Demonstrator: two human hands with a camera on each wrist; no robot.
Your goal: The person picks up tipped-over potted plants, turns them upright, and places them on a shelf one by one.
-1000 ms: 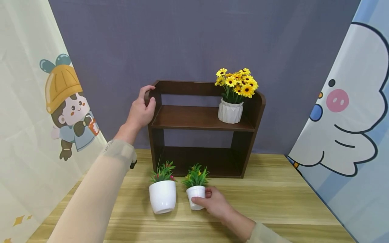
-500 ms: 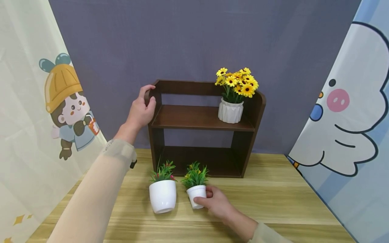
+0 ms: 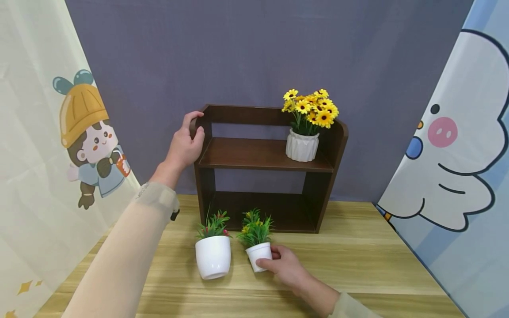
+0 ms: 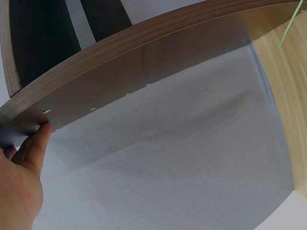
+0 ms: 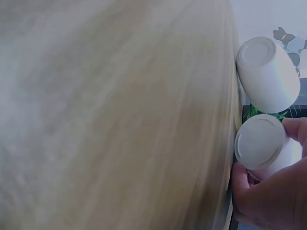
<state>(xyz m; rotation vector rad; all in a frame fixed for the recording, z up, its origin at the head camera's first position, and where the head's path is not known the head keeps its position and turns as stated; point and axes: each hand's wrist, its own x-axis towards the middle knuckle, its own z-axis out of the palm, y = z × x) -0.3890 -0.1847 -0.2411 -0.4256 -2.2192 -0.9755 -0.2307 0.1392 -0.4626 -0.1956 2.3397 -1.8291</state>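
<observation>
My left hand (image 3: 185, 140) grips the upper front corner of the left side panel of a dark brown two-tier shelf (image 3: 254, 152); in the left wrist view its fingers (image 4: 38, 146) press against the panel's outer face. Between thumb and fingers, my right hand (image 3: 287, 266) holds a small white potted plant (image 3: 260, 256) with yellow-flecked green leaves. That pot leans, leaves toward the shelf, and its round base (image 5: 259, 141) faces the right wrist camera. Left of it, a larger white potted plant (image 3: 213, 258) with reddish flowers lies on its side, base toward me.
A white fluted pot of yellow flowers (image 3: 302, 147) stands at the right end of the upper tier. The wood-grain table (image 3: 366, 256) extends around the shelf. Printed curtains (image 3: 457, 132) hang at both sides, with a grey-blue cloth (image 3: 254, 53) behind.
The small potted plant has tilted further and shifted slightly right and away from me in my right hand. My left hand, the shelf and the larger plant have stayed in place.
</observation>
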